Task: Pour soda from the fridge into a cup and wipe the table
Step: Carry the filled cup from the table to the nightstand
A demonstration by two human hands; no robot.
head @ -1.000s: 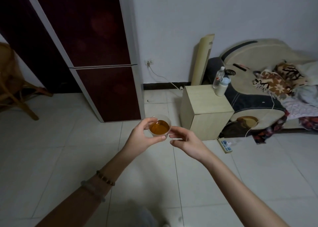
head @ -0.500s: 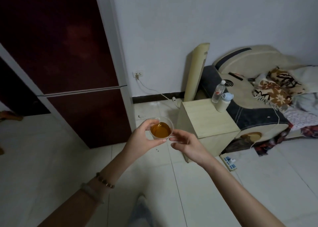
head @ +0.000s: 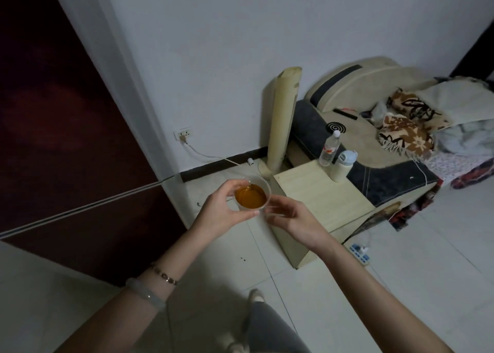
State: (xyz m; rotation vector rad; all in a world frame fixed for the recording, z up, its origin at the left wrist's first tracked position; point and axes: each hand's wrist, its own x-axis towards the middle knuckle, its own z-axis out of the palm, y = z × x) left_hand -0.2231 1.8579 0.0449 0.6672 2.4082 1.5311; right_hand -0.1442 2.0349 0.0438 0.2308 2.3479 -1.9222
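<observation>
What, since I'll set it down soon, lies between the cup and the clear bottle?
Between cup and clear bottle: only bare top of the cabinet, in the head view.

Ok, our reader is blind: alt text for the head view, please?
A left hand grips a clear cup of amber drink, the right hand at its side, over a tiled floor. Behind stand a dark red fridge and a table bearing two bottles.
</observation>
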